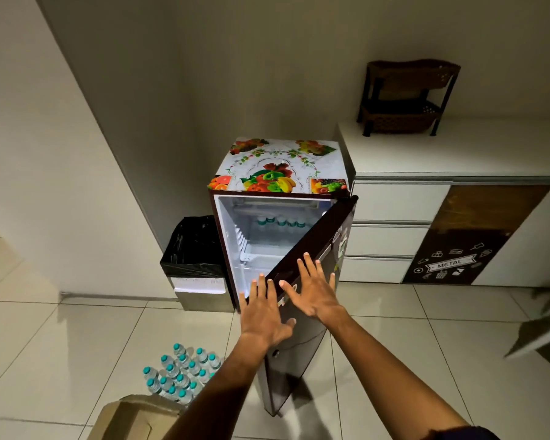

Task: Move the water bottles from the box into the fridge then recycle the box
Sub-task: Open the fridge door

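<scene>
A small fridge (226,236) with a fruit-print cover stands against the wall, its dark door (311,249) partly open. Several water bottles (280,222) with teal caps stand on a shelf inside. My left hand (264,315) and my right hand (315,292) lie flat, fingers spread, on the outside of the door. More teal-capped bottles (181,374) stand grouped on the floor at the lower left. A brown cardboard box (134,417) sits open at the bottom edge beside them.
A bin lined with a black bag (194,246) stands left of the fridge. A white drawer cabinet (391,230) is on the right, with a dark wicker rack (404,96) on its counter. Pale floor tiles surround the fridge.
</scene>
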{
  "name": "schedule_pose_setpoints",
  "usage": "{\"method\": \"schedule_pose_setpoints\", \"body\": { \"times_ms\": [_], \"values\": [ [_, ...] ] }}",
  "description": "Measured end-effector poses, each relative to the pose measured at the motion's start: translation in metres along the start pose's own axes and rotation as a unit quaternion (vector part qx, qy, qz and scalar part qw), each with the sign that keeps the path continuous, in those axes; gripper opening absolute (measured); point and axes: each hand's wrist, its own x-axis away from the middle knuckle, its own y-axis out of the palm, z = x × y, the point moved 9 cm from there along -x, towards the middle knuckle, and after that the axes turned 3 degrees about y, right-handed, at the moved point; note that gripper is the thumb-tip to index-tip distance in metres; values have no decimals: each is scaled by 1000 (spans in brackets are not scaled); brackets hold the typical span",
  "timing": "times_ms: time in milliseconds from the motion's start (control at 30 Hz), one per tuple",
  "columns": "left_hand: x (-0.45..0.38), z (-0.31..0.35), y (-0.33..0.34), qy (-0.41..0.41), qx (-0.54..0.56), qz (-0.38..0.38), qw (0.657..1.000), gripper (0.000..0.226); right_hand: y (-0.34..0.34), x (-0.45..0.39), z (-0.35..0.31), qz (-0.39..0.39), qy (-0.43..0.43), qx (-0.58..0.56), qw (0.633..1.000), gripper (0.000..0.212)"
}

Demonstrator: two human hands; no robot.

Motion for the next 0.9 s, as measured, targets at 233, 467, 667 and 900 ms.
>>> {"method": "schedule_pose_setpoints", "body": {
  "times_ms": [233, 467, 667, 900],
  "values": [
    [49, 70, 15, 101, 62, 43, 992, 100, -19, 42, 52, 22, 47, -4, 999, 82],
    [80, 145, 40, 228, 112, 25, 967, 101, -41, 82, 104, 13, 80, -18, 997, 65],
    [91, 190, 53, 337, 100, -12, 936, 95, -55, 120, 144, 19, 93, -27, 995, 66],
    [81, 181, 69, 338, 37, 15, 940, 92, -65, 155, 186, 38, 174, 115, 977, 70]
  ]
}}
